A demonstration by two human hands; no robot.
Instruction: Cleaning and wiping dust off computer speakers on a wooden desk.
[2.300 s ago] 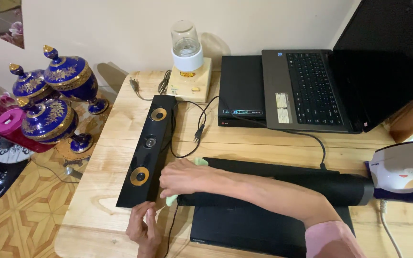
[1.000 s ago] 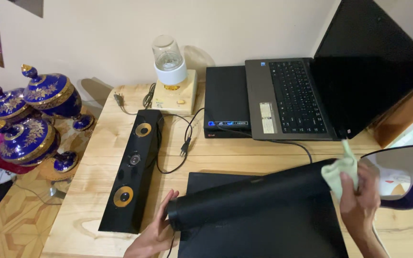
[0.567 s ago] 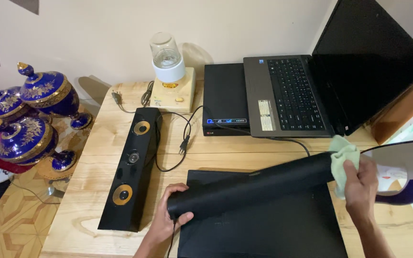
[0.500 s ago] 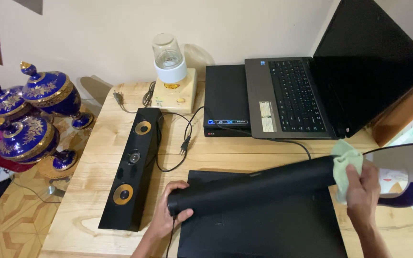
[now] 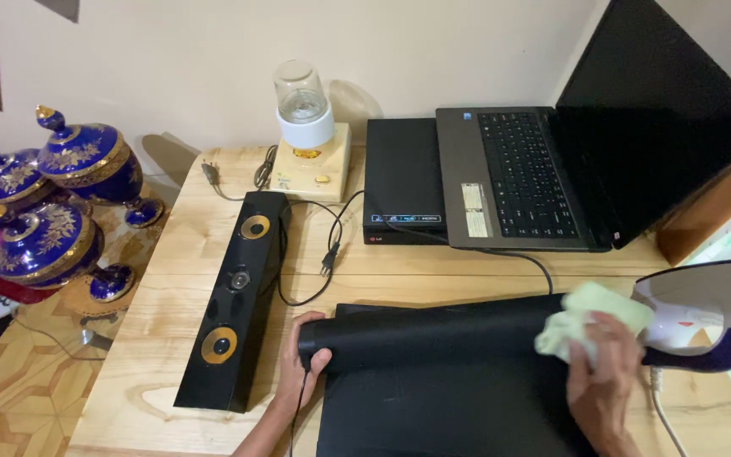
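Observation:
A long black cylindrical speaker (image 5: 433,334) lies across a flat black player box (image 5: 450,406) at the front of the wooden table (image 5: 188,228). My left hand (image 5: 298,368) grips the cylinder's left end. My right hand (image 5: 602,377) presses a pale green cloth (image 5: 581,317) against the cylinder's right end, the fingers closed on the cloth.
A black soundbar with gold rings (image 5: 234,296) lies left of the cylinder, with a loose plug and cable (image 5: 327,254) beside it. Behind are a small blender (image 5: 305,127), a second black player (image 5: 403,178) and an open laptop (image 5: 552,169). A white-and-purple iron (image 5: 712,313) sits right; blue jars (image 5: 61,203) stand left.
My right hand has slid the cloth leftward and down onto the cylinder's right end. The cylinder has settled flatter on the box. My left hand stays at the left end.

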